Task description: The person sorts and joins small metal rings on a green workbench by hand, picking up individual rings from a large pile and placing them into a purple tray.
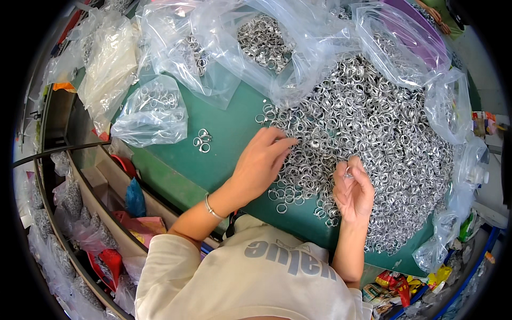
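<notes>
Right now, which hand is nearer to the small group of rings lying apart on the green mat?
Left. The left hand is just right of the small group of rings; the right hand is farther right, beyond it.

Clear plastic bags [154,109] of metal rings, colourful wrappers [394,282] lower right

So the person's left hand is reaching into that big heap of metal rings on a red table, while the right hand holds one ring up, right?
Not quite: the table is green, not red, as the head view shows. The rest holds: the left hand reaches into the heap of metal rings, and the right hand holds one ring up between its fingers.
</notes>
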`<state>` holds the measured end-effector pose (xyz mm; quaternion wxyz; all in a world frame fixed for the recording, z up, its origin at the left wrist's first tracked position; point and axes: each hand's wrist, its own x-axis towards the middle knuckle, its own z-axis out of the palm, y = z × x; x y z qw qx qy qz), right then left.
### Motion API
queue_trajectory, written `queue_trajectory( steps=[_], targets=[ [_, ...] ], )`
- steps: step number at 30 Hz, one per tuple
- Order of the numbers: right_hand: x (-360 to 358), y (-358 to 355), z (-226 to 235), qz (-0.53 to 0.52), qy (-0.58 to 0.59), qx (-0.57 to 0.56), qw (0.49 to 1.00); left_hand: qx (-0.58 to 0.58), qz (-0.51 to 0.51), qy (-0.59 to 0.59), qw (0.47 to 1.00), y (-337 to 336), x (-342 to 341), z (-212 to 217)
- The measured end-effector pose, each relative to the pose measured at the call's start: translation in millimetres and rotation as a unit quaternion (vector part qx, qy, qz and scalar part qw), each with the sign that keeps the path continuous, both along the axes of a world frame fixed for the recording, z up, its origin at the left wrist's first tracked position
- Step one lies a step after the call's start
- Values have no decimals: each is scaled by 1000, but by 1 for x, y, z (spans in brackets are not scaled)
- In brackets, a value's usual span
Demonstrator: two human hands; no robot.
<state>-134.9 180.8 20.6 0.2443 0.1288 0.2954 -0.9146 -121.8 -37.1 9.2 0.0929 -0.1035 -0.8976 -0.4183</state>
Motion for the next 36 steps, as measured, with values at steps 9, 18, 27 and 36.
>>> queue_trajectory(
  steps=[9, 18, 27, 36],
  targets=[
    [-21, 0, 0, -14, 115, 141, 983, 15, -92, -17, 995, 17, -14, 0],
    [-22, -34, 3, 72, 397, 786, 468, 597, -15, -360, 716, -5, -11, 10],
    [-27, -19, 16, 108, 313, 792, 514, 101, -2, -148, 984, 7, -34, 5],
    [-40, -22, 5, 123, 378, 745, 536, 11, -71, -28, 997, 12, -56, -14]
  ],
)
